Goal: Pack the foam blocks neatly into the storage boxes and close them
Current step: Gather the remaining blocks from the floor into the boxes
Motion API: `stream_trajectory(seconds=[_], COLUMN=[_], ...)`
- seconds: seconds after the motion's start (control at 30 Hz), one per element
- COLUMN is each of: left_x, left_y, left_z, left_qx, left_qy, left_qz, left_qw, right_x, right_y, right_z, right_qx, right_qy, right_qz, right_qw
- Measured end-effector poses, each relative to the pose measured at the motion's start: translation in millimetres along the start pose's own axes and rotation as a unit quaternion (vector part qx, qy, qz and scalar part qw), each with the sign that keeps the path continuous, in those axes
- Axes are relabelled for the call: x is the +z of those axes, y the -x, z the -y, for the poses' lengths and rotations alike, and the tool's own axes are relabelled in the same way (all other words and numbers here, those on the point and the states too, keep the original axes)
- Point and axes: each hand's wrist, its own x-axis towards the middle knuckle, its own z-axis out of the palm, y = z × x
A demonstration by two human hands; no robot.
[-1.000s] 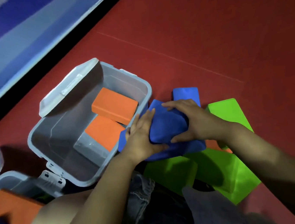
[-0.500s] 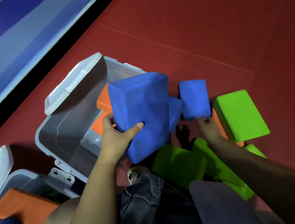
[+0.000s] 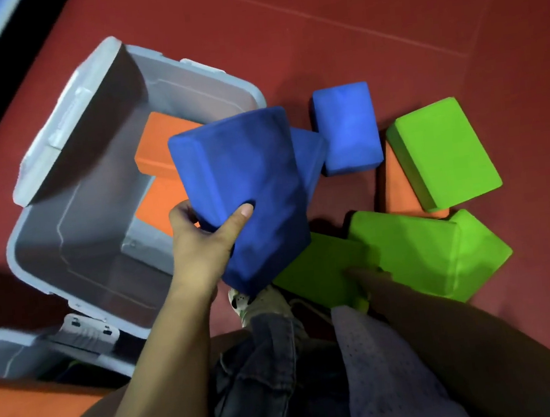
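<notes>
The left hand (image 3: 202,240) grips a large blue foam block (image 3: 244,194) by its lower edge, thumb pressed onto the broad face and the fingers wrapped behind, holding it up over the near right rim of the open grey plastic storage box (image 3: 64,232). The block is tilted, its long axis running from upper left to lower right, the broad face turned up toward the camera. The right hand (image 3: 363,275) reaches low among the green blocks; it is in deep shadow, and whether it is spread or closed cannot be told. Inside the box two orange foam blocks (image 3: 154,153) lie against the far right wall, partly hidden behind the raised block; the box's lid (image 3: 62,126) stands open at the far left. On the red floor (image 3: 416,20) to the right sit a smaller blue foam block (image 3: 346,128), another blue one (image 3: 309,156) mostly covered, a bright green foam block (image 3: 442,151) lying on an orange one (image 3: 398,187), and more green blocks (image 3: 419,253) nearer the knees. A second box (image 3: 8,345) is cut off at the lower left.
</notes>
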Motion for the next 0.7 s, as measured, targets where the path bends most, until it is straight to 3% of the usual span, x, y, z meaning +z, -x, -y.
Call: stream_trajectory(seconds=[0.1, 0.2, 0.4, 0.7], left_x=[0.8, -2.9, -18.2, -42.0], left_y=[-2.5, 0.8, 15.7, 46.4], left_z=[0.4, -1.4, -10.0, -16.8], left_qx=[-0.009, -0.009, -0.034, -0.051], left_qy=[0.014, 0.029, 0.108, 0.258], left_qz=[-0.005, -0.008, -0.044, -0.127], left_qw=[1.0, 1.0, 0.993, 0.957], right_x=[0.5, -9.1, -47.1, -83.5], right_y=[20.2, 44.1, 94.9, 184.0], right_z=[9.3, 23.5, 45.0, 65.4], right_qx=[-0.035, -0.081, -0.206, -0.359], right_qy=[-0.116, -0.148, -0.061, -0.264], right_qz=[0.037, 0.071, 0.012, 0.133], right_qw=[0.992, 0.983, 0.976, 0.885])
